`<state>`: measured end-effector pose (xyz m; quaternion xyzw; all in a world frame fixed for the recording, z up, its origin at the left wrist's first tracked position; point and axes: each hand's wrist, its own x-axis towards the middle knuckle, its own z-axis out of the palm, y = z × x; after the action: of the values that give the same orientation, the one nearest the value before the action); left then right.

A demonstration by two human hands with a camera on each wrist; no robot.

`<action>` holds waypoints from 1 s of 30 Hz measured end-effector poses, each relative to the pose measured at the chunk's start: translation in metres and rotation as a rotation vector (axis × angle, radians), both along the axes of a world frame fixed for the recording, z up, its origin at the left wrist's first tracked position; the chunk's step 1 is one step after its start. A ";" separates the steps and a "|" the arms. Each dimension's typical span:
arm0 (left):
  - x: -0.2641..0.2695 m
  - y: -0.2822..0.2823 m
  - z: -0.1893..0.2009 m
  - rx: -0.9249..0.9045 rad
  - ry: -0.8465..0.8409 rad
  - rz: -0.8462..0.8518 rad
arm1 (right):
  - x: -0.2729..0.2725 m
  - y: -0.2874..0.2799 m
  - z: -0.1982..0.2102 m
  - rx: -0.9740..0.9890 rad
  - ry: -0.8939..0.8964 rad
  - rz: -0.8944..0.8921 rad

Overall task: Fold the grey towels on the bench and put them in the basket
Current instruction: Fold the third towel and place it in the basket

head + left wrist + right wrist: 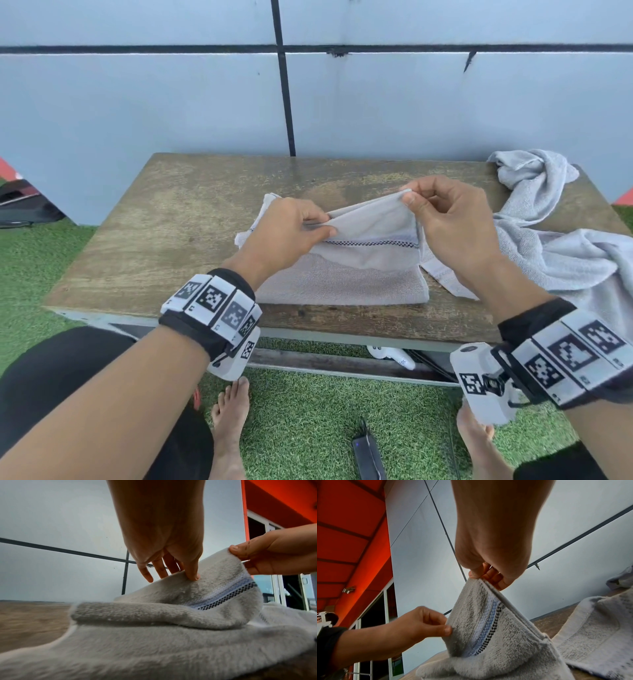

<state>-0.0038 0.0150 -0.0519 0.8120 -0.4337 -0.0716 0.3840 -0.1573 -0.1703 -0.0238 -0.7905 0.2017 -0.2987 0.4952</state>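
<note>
A grey towel (342,281) with a blue and black checked stripe lies partly folded in the middle of the wooden bench (164,240). My left hand (291,233) pinches its raised edge on the left, thumb on top (193,576). My right hand (442,212) pinches the upper right corner and holds it above the bench (481,577). The lifted flap (214,582) arches between both hands over the flat lower layer (505,649). A second grey towel (555,240) lies crumpled at the bench's right end. No basket is in view.
A pale panelled wall (205,102) stands right behind the bench. Green artificial grass (308,411) covers the ground, with my bare feet and a dark device (368,455) on it. White objects (394,356) lie under the bench. An orange structure (351,534) rises at the side.
</note>
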 end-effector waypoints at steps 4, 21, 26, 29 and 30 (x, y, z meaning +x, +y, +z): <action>0.010 0.026 -0.001 0.121 -0.170 -0.002 | -0.002 -0.003 0.001 0.024 -0.024 0.009; 0.023 0.070 0.046 0.392 -0.477 -0.082 | -0.008 -0.008 0.010 0.146 -0.179 -0.163; 0.026 0.090 0.046 0.423 -0.402 0.009 | -0.006 -0.014 0.004 0.167 -0.163 -0.235; 0.026 0.098 0.051 0.392 -0.373 0.033 | -0.006 -0.016 -0.001 0.170 -0.137 -0.260; 0.027 0.100 0.052 0.382 -0.378 0.031 | -0.007 -0.016 -0.003 0.171 -0.134 -0.269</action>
<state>0.0229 0.1147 0.0000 0.8752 -0.4638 0.0068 0.1372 -0.1643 -0.1866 -0.0263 -0.6897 0.2970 -0.3959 0.5285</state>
